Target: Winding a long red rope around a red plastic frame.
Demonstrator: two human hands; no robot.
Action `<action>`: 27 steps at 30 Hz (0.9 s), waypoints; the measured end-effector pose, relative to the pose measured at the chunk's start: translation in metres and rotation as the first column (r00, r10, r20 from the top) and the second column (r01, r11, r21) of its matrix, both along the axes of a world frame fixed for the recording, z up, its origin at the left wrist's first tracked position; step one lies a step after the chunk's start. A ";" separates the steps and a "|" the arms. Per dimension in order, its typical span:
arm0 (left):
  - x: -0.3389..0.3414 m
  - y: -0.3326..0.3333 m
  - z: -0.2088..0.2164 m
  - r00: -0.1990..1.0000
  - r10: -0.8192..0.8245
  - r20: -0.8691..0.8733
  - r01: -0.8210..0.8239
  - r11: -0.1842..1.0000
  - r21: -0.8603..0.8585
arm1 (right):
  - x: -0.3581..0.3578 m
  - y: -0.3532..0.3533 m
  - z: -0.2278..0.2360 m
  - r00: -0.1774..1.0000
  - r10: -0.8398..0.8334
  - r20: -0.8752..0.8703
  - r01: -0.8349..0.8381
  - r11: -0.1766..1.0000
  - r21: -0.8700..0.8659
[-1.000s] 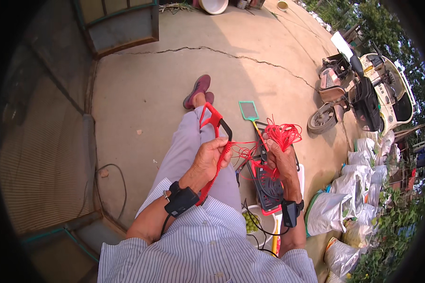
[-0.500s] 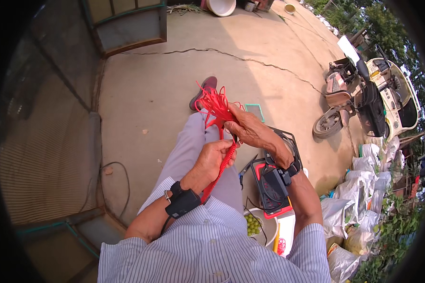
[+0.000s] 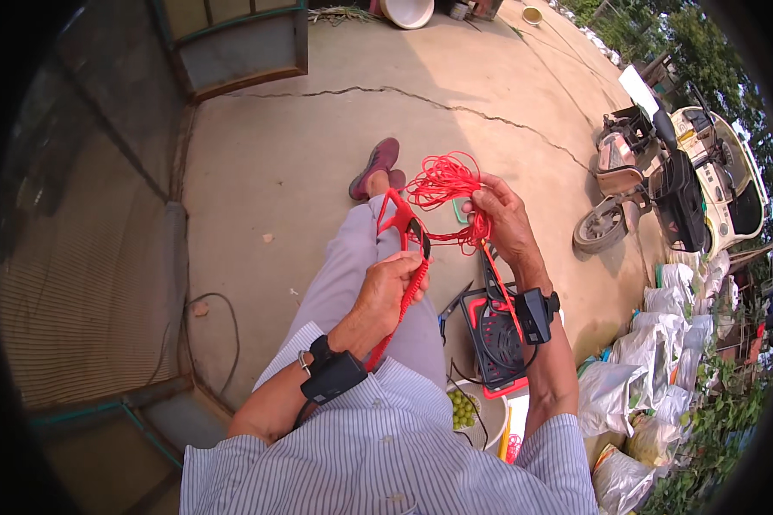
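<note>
My left hand (image 3: 391,281) is closed around a long red piece (image 3: 413,287) tightly wrapped in cord. A smooth red looped end (image 3: 397,213) and a short black section sit at its upper part; its exact kind is not clear. To the right, my right hand (image 3: 502,221) pinches a loose bundle of thin red cord (image 3: 445,178), raised over the ground. Red strands run between the bundle and the wrapped piece. Another length of red cord hangs from the right hand past the wrist. Black straps with boxes are on both forearms.
By my right leg lie a black and red tray (image 3: 496,343), a white bowl (image 3: 489,412) with green fruit and a dark pointed tool (image 3: 455,300). White sacks (image 3: 614,395) line the right side, below a parked scooter (image 3: 618,189). A screened door (image 3: 86,283) stands left.
My right hand has moved right with the cord bundle, away from the wrapped piece, and strands now stretch between them. My left hand keeps its hold, almost still.
</note>
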State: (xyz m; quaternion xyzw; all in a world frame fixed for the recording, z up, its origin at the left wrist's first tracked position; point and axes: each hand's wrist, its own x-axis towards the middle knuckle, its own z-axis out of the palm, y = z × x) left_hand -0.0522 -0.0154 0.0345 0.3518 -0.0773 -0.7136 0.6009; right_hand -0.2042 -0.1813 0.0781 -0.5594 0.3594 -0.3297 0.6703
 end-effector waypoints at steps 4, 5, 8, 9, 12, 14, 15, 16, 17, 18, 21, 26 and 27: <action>0.005 0.003 -0.002 1.000 -0.016 -0.014 0.015 0.999 -0.031 | -0.077 -0.015 -0.013 0.890 -0.297 0.346 0.222 0.945 0.240; 0.004 0.002 -0.002 1.000 -0.020 -0.013 0.019 0.999 -0.033 | -0.106 -0.019 -0.021 0.845 -0.352 0.402 0.258 0.928 0.269; -0.001 0.000 0.006 0.999 0.032 0.014 -0.032 0.998 0.053 | -0.179 -0.018 -0.031 0.724 -0.472 0.503 0.353 0.880 0.317; -0.002 0.000 0.009 1.000 0.028 0.013 -0.029 0.998 0.051 | -0.200 -0.015 -0.031 0.710 -0.483 0.512 0.363 0.874 0.321; -0.005 -0.003 0.011 0.992 0.073 0.106 -0.076 0.997 0.026 | -0.244 -0.004 -0.027 0.688 -0.525 0.500 0.413 0.851 0.326; -0.008 -0.005 0.009 0.938 0.167 0.305 -0.146 0.985 -0.092 | -0.261 -0.001 -0.023 0.654 -0.524 0.545 0.417 0.851 0.319; -0.008 -0.005 0.009 0.937 0.166 0.308 -0.144 0.985 -0.093 | -0.262 0.001 -0.018 0.654 -0.517 0.553 0.412 0.856 0.313; -0.008 -0.006 0.008 0.889 0.200 0.413 -0.143 0.976 -0.165 | -0.262 0.002 -0.013 0.651 -0.517 0.556 0.411 0.856 0.314; -0.008 -0.006 0.008 0.827 0.239 0.509 -0.133 0.963 -0.235 | -0.260 0.000 -0.008 0.652 -0.478 0.588 0.380 0.878 0.292; -0.008 -0.006 0.008 0.827 0.237 0.510 -0.129 0.963 -0.237 | -0.259 0.000 -0.002 0.650 -0.440 0.620 0.353 0.897 0.266; -0.005 -0.008 0.007 0.616 0.369 0.695 -0.060 0.903 -0.426 | -0.247 -0.004 0.018 0.652 -0.375 0.659 0.274 0.927 0.256; 0.005 -0.003 0.022 0.331 0.314 0.890 0.174 0.907 -0.385 | -0.209 -0.009 0.058 0.612 -0.353 0.708 0.246 0.936 0.253; 0.004 -0.004 0.022 0.332 0.314 0.890 0.177 0.905 -0.386 | -0.210 -0.012 0.061 0.633 -0.280 0.722 0.182 0.960 0.214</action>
